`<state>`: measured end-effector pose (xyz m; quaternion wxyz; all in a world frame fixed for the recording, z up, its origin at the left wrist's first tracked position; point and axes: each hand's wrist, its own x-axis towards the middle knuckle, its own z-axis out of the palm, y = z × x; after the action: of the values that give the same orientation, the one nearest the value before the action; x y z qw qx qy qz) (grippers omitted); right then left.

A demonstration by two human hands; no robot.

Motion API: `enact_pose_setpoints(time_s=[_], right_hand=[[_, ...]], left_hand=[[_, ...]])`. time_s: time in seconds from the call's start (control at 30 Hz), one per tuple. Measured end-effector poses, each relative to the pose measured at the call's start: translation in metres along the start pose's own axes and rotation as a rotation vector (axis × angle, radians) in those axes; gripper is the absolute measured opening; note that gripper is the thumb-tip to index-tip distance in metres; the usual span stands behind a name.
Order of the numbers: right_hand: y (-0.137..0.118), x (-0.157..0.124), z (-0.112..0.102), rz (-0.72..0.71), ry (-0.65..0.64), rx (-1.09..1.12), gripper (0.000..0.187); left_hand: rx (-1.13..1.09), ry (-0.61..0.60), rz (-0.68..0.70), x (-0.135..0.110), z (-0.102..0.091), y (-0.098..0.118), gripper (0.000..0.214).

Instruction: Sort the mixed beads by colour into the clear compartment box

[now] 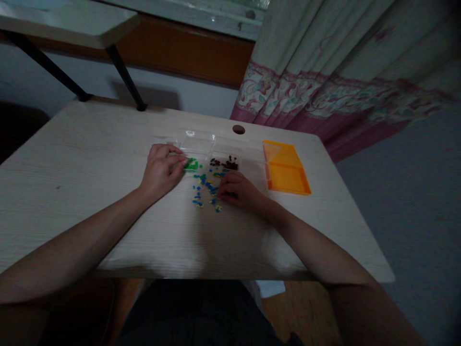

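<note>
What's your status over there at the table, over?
Left grip at small green pieces. Right grip by scattered small blue and yellow pieces. Small dark brown pieces in clear plastic container. Orange plastic box off right, not between grips.

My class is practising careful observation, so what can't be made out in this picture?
Head view: whether the left hand grips any green pieces; too small, dim.
Head view: anything beneath the right hand, which covers it.
Head view: how many blue and yellow pieces; tiny, blurred.
Head view: the rest of the raised shelf, cut off at top and left.
</note>
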<state>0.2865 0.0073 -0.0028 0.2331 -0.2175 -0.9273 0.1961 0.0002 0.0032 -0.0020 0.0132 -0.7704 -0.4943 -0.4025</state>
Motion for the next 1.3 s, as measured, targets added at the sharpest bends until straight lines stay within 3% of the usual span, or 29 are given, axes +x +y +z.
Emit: enact_pose_setpoints(time_s=[0.27, 0.47, 0.67, 0.8, 0.93, 1.07, 1.3], right_hand=[[0.007, -0.002, 0.003, 0.002, 0.037, 0.045, 0.018], [0.009, -0.003, 0.002, 0.012, 0.093, 0.082, 0.019], [-0.002, -0.001, -0.002, 0.134, 0.164, 0.177, 0.020], [-0.017, 0.002, -0.004, 0.314, 0.231, 0.299, 0.023], [-0.027, 0.006, -0.002, 0.398, 0.266, 0.398, 0.028], [-0.028, 0.008, 0.001, 0.410, 0.268, 0.402, 0.032], [-0.033, 0.010, 0.005, 0.359, 0.245, 0.348, 0.033]], left_hand=[[0.016, -0.056, -0.044, -0.001, -0.001, 0.002, 0.021], [0.004, -0.031, -0.044, 0.000, -0.001, 0.003, 0.023], [-0.082, -0.079, 0.092, 0.002, -0.004, 0.007, 0.022], [-0.156, -0.225, 0.227, 0.000, -0.006, 0.015, 0.024], [-0.215, -0.354, 0.362, -0.006, -0.005, 0.025, 0.024], [-0.256, -0.389, 0.387, -0.009, -0.004, 0.036, 0.025], [-0.277, -0.341, 0.360, -0.009, -0.004, 0.040, 0.023]])
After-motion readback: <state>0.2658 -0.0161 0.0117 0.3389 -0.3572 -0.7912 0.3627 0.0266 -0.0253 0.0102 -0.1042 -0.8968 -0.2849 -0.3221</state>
